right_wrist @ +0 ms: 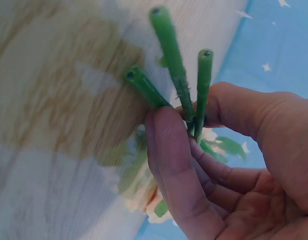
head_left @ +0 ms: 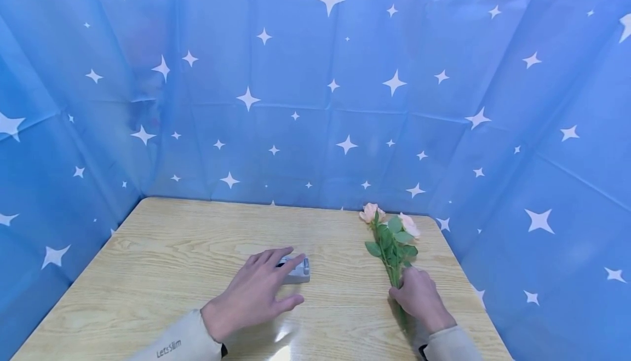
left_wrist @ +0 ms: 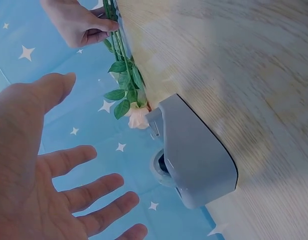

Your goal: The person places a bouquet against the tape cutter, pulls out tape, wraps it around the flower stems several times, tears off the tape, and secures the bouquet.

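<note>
Three artificial rose stems (right_wrist: 169,47) are pinched between the thumb and fingers of my right hand (head_left: 421,298). Their cut ends stick out past the fingers in the right wrist view. Pale pink blooms (head_left: 409,225) and green leaves (head_left: 389,240) point toward the back of the table. My left hand (head_left: 253,292) hovers with its fingers spread over a grey tape dispenser (left_wrist: 199,155), and partly hides it in the head view. A roll of tape (left_wrist: 161,167) sits in the dispenser. In the left wrist view, the left fingers are apart from the dispenser and hold nothing.
The wood-grain table (head_left: 172,251) has rounded back corners. A blue curtain with white stars (head_left: 296,76) stands close behind it and along both sides. Light reflects off the tabletop near the front middle.
</note>
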A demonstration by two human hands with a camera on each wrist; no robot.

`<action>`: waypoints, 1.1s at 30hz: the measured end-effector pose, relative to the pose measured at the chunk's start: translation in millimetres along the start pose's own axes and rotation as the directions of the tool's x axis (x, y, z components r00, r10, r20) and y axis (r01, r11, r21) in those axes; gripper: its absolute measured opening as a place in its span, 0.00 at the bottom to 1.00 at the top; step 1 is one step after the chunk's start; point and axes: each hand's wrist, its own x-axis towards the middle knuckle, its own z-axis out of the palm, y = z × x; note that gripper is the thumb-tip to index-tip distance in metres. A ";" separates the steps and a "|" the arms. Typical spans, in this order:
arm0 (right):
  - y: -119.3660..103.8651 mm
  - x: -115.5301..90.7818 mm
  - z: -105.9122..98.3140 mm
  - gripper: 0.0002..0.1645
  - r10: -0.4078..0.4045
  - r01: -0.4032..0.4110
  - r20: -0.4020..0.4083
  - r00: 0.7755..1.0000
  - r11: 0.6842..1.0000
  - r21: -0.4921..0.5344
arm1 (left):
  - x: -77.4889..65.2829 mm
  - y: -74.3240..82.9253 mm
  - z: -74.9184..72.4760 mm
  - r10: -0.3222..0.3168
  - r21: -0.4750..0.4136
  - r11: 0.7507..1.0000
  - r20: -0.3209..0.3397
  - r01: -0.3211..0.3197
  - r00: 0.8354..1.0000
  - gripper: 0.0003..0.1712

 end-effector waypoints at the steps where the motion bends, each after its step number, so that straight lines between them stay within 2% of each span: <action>1: -1.2 -0.4 0.1 0.32 -0.001 0.001 -0.001 1.000 1.000 0.003 | 0.0 0.4 0.0 0.000 0.004 1.000 0.000 0.000 1.000 0.45; 9: -11.3 -4.2 2.0 0.33 -0.029 0.030 -0.024 0.999 0.999 0.031 | 2.1 3.4 0.3 0.016 0.016 1.000 -0.002 -0.016 1.000 0.43; 16: -20.3 -4.9 7.3 0.35 -0.065 0.067 -0.021 0.998 0.996 0.061 | 1.3 5.4 0.3 0.018 -0.012 1.000 0.012 -0.017 1.000 0.42; 33: -42.5 -6.8 8.4 0.35 -0.070 0.071 -0.005 0.997 0.988 0.137 | 3.9 9.8 1.7 0.055 -0.011 0.998 0.023 -0.055 0.998 0.40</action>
